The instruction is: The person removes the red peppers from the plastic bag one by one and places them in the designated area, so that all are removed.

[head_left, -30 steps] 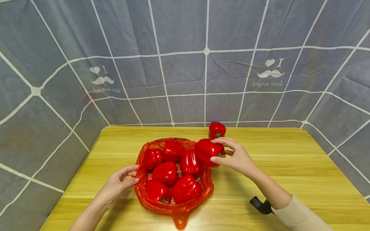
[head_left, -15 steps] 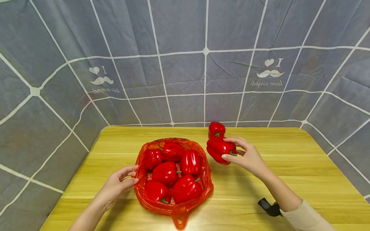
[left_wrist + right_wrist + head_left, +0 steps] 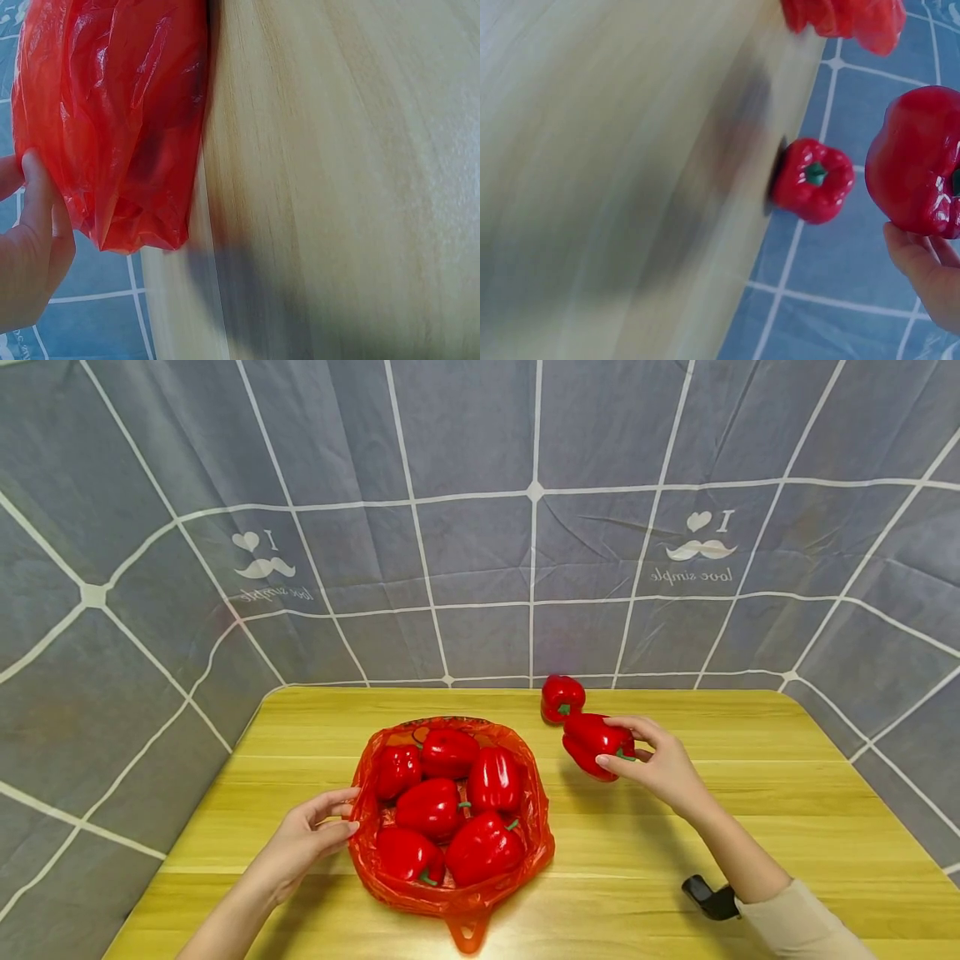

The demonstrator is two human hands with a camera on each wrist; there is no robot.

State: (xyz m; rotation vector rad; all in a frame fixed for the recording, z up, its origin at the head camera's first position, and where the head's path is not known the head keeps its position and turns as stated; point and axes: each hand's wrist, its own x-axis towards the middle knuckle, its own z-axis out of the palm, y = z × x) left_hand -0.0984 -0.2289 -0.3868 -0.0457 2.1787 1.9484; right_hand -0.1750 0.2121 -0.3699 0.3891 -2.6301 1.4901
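A red bell pepper [image 3: 592, 745] with a green stem is held above the table in my right hand [image 3: 663, 768], thumb on the near side and fingers on the far side. The right wrist view shows that bell pepper [image 3: 919, 161] raised off the table. My left hand [image 3: 315, 839] holds the left rim of a red plastic bag [image 3: 468, 906] with thumb and fingers. Several red bell peppers [image 3: 431, 810] lie inside the opened bag. In the left wrist view, the fingertips [image 3: 36, 169] are at the bag's edge [image 3: 112, 112].
Another red bell pepper [image 3: 562, 697] sits at the table's back edge, just behind the held one. A black object [image 3: 708, 897] shows beside the right forearm. Grey curtain [image 3: 480, 543] with white lines surrounds the wooden table [image 3: 750, 777] at the back and sides.
My right hand has carried its bell pepper rightward, from over the bag's right rim to above the table. The left hand and the bag have stayed put.
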